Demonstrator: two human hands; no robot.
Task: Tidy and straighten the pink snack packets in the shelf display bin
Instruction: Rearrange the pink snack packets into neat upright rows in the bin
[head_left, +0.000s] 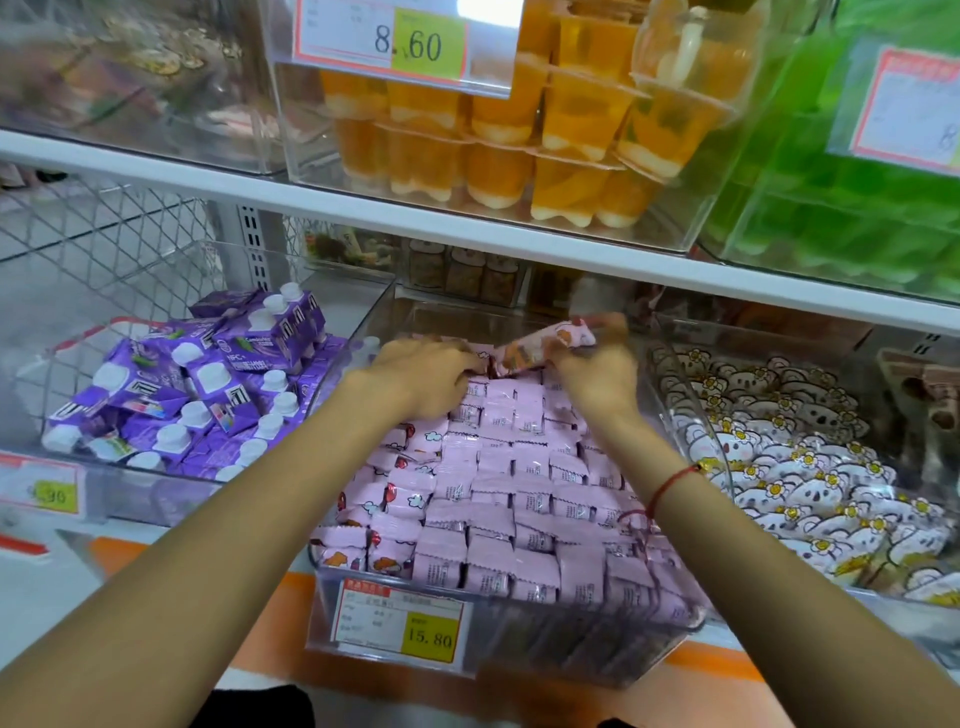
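A clear plastic bin (519, 644) on the lower shelf is packed with rows of pink snack packets (498, 488), most lying back side up, a few at the left showing printed fronts. Both my arms reach to the bin's far end. My left hand (415, 376) rests on the back rows with its fingers curled into the packets. My right hand (597, 374) pinches one pink packet (545, 345) lifted above the rows, tilted up to the right. The left hand's fingertips touch that packet's lower end. A red string circles my right wrist.
A bin of purple drink cartons (208, 384) stands at the left, a bin of white koala-print packets (795, 467) at the right. A shelf board (467, 228) with orange jelly cups (519, 130) hangs low overhead. A price tag (397, 626) reads 15.80.
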